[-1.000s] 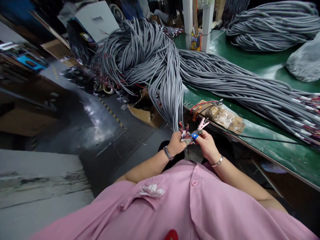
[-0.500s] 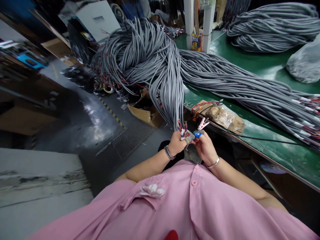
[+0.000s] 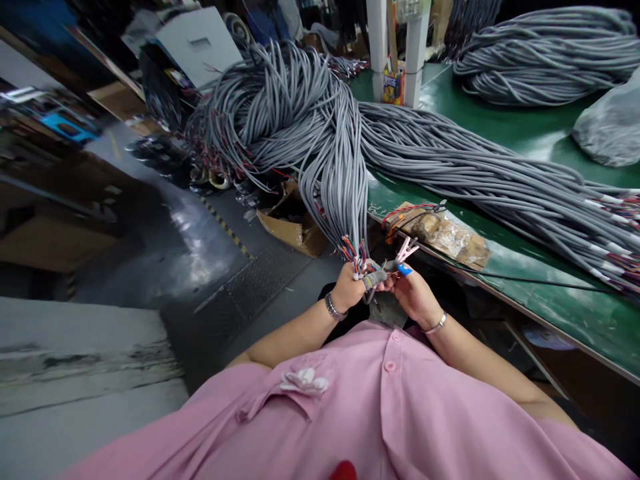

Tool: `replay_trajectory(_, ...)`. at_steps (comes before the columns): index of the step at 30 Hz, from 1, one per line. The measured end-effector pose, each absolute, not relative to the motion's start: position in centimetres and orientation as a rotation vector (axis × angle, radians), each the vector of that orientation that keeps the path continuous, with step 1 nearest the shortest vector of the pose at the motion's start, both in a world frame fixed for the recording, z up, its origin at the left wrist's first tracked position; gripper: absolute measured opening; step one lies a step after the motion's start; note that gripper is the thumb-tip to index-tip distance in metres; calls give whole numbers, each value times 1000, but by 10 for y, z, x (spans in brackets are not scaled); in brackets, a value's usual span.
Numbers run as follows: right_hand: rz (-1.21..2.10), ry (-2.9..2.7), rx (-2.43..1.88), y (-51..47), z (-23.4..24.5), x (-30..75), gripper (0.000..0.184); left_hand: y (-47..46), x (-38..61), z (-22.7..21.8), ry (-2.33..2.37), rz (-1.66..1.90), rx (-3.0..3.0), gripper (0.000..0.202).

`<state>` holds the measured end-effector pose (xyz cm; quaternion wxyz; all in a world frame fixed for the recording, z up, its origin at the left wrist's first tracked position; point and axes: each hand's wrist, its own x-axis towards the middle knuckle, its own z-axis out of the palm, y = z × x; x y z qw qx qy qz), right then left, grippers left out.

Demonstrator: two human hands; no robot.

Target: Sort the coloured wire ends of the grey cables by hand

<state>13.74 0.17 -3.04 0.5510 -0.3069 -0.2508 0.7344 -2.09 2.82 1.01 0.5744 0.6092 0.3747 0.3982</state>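
Observation:
Low in front of my body, my left hand (image 3: 351, 288) is closed around the end of a gray cable bundle (image 3: 345, 193). Stripped coloured wires (image 3: 357, 253) fan up out of that fist, and a gray cover sits on its thumb. Close by on the right, my right hand (image 3: 413, 290) pinches at thin wire ends beside the left fingertips. A blue wrap (image 3: 404, 269) is on its thumb. The exact wire between those fingers is too small to make out. Just beyond the right hand, a pink clothespin (image 3: 407, 249) stands at the table edge.
Gray cables (image 3: 480, 167) run along the green table (image 3: 540, 300), where a tape-wrapped wood block (image 3: 445, 233) lies near the edge. A big cable coil (image 3: 545, 57) and a plastic bag (image 3: 613, 123) are farther back. Below stands an open cardboard box (image 3: 293, 227) on the floor.
The coloured wires above my left hand have spread out to the left. My right hand has shifted slightly right and its blue-wrapped thumb has turned.

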Motion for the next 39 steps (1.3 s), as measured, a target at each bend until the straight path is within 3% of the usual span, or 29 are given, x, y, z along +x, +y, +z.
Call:
replay_trajectory(7,1754,-504,-715,17,-27,162,48,27,-15,18,905,895,1364,35)
replay_trajectory(14,1787,-776,-764,3,-12,150,27,26,-14,18,937,818,1523,35)
replay_trajectory(21,1615,-760,-871,3,-16,146,19,28,-20,9,1035,729,1643,30)
replay_trajectory(27,1483,-875,-914,-1,-2,141,21,28,-21,2,1074,685,1744,23)
replay_trajectory(39,1488,-651,-954,-1,-25,137,22,27,-19,5,973,836,1546,35)
